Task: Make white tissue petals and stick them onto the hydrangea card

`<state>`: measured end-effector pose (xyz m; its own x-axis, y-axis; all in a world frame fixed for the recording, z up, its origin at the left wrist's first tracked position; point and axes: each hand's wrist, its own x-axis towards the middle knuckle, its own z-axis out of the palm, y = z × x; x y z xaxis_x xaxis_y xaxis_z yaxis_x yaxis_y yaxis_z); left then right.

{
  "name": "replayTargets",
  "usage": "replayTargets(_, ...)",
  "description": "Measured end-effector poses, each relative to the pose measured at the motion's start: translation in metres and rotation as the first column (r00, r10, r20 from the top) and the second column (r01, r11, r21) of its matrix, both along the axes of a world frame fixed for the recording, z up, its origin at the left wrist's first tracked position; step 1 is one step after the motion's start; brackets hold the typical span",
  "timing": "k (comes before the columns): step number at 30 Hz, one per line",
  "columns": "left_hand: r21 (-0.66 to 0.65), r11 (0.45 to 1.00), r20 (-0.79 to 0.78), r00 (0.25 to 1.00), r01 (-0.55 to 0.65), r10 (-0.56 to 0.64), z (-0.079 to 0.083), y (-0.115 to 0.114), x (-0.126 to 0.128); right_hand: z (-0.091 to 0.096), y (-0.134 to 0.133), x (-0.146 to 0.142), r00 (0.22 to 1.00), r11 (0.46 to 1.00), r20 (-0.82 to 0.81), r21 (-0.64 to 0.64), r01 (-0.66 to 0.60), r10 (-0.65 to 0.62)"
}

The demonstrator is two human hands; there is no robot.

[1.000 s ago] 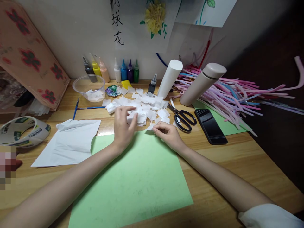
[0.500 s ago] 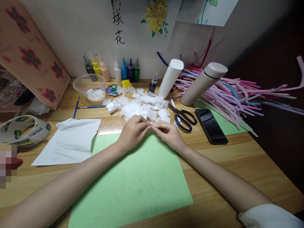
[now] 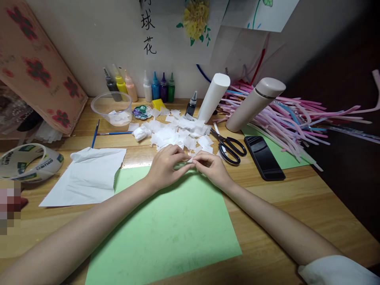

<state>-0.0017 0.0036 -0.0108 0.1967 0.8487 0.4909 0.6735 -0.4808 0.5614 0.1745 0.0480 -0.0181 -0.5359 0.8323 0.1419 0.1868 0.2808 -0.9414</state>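
Observation:
Over the far edge of a green paper sheet (image 3: 169, 225), my left hand (image 3: 167, 167) and my right hand (image 3: 212, 169) meet fingertip to fingertip. Between them they pinch a small white tissue piece (image 3: 190, 160), mostly hidden by the fingers. Just beyond my hands spreads a loose pile of torn white tissue pieces (image 3: 169, 134), with a crumpled white wad (image 3: 141, 133) at its left end. Black-handled scissors (image 3: 230, 147) lie to the right of the pile, close to my right hand.
At left are a folded white tissue (image 3: 92, 182), a tape roll (image 3: 47, 166) and a clear plastic bowl (image 3: 111, 103) holding scraps. Paint bottles (image 3: 156, 90) line the wall. At right stand a white bottle (image 3: 214, 97) and a beige flask (image 3: 255, 105), near a phone (image 3: 264, 158) and pipe cleaners (image 3: 297, 118).
My left thumb has shifted away from its forefinger toward my right fingertips, and more of the tissue piece shows. Both arms stay almost where they were.

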Motion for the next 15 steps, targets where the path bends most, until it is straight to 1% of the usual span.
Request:
replayTargets(2,-0.023,1.0,0.031,0.999,-0.021,0.022,0.001,0.0,0.001,0.001,0.0,0.0,1.0,1.0,0.01,0.002,0.002,-0.002)
replayTargets(3,-0.047,0.998,0.06,0.997,-0.05,0.053,0.001,0.0,0.001,0.002,-0.001,0.0,1.0,1.0,0.015,0.002,0.004,-0.004)
replayTargets(5,-0.113,0.982,0.142,0.976,-0.151,0.167,0.0,0.002,-0.002,0.003,0.0,0.0,1.0,1.0,0.022,0.004,0.011,-0.011)
replayTargets(7,-0.176,0.939,0.243,0.911,-0.295,0.332,-0.002,0.006,-0.007,0.002,0.0,0.0,1.0,1.0,0.026,0.0,0.014,-0.014)
replayTargets(9,-0.216,0.875,0.34,0.806,-0.434,0.484,-0.005,0.01,-0.013,0.0,0.0,0.0,0.999,1.0,0.025,-0.005,0.027,-0.026)
replayTargets(10,-0.23,0.845,0.377,0.756,-0.483,0.535,-0.006,0.013,-0.016,-0.001,0.0,-0.001,0.999,0.999,0.025,-0.007,0.039,-0.039)
replayTargets(11,-0.24,0.825,0.402,0.721,-0.512,0.564,-0.006,0.014,-0.018,-0.002,0.0,-0.001,0.998,0.999,0.027,-0.009,0.05,-0.05)
replayTargets(12,-0.246,0.817,0.415,0.705,-0.522,0.575,-0.007,0.015,-0.019,-0.003,-0.001,-0.002,0.998,0.999,0.032,-0.008,0.054,-0.053)
replayTargets(14,-0.235,0.832,0.404,0.728,-0.502,0.554,-0.005,0.015,-0.018,-0.003,-0.002,-0.002,0.998,0.999,0.057,0.031,0.036,-0.037)
replayTargets(15,-0.215,0.847,0.389,0.752,-0.487,0.532,-0.003,0.014,-0.016,-0.001,-0.003,-0.002,0.996,0.996,0.085,0.085,0.026,-0.033)
